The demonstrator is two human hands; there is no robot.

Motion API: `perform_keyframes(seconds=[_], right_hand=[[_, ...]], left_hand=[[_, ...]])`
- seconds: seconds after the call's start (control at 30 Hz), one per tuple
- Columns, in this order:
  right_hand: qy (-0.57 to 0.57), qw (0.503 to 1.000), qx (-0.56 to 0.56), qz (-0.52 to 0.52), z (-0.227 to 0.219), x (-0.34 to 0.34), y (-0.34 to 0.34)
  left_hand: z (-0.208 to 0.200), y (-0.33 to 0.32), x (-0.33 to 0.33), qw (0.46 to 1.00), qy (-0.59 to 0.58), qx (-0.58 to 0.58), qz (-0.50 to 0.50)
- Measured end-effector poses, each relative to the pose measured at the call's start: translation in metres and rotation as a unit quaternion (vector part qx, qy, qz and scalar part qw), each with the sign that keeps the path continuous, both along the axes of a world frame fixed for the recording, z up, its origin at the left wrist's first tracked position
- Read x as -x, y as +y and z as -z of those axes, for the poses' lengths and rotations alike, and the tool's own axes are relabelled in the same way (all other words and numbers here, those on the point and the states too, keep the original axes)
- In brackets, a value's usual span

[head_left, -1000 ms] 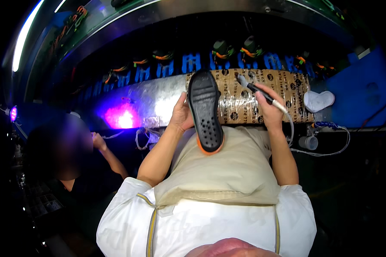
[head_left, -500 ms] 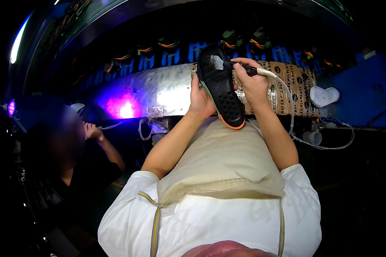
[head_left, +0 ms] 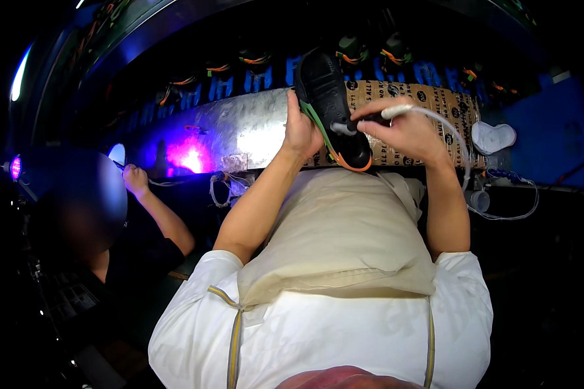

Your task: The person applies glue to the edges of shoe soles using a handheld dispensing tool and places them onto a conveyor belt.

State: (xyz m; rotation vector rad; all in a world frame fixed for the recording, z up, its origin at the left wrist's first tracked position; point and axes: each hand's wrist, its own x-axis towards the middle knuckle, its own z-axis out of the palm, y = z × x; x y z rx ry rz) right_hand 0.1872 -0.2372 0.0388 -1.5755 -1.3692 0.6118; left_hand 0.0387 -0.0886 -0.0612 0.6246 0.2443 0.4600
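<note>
The left hand is holding a black shoe by its edge, its grip closing around the side from eight o'clock, with the thumb pointing up toward twelve. The shoe is sitting above the person's lap, in front of the counter, turning its ridged underside to view; its length is running from roughly eleven to five o'clock, and green and orange trim is showing along the near edge.

At the shoe's three o'clock, the right hand is pinching a brush in a narrow grip. The whitish bristles are lying over the lower half of the underside, apparently touching it, though blur is making this hard to confirm. A pale tube is curving from the brush toward four o'clock, where a translucent cup is standing.

A white shoe-shaped piece is lying farther out at three o'clock. Toward eight, a co-worker's hand is showing.
</note>
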Motion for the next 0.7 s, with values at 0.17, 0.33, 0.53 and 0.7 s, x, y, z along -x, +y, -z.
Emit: perform_keyframes(seconds=[0.17, 0.33, 0.53, 0.7], right_hand=[[0.081, 0.969, -0.163, 0.168, 0.008, 0.006, 0.023], [0.125, 0.984, -0.125, -0.021, 0.014, 0.004, 0.017], [-0.038, 0.983, -0.177, 0.044, 0.006, 0.006, 0.014], [0.082, 0.989, -0.120, 0.005, 0.002, 0.010, 0.005]], left_hand=[[-0.008, -0.026, -0.010, 1.000, 0.006, 0.025, -0.001], [-0.013, -0.020, -0.006, 0.998, 0.039, 0.031, -0.042], [-0.017, -0.010, -0.006, 0.996, -0.044, 0.076, 0.006], [-0.028, -0.001, -0.005, 0.998, -0.046, 0.046, -0.016]])
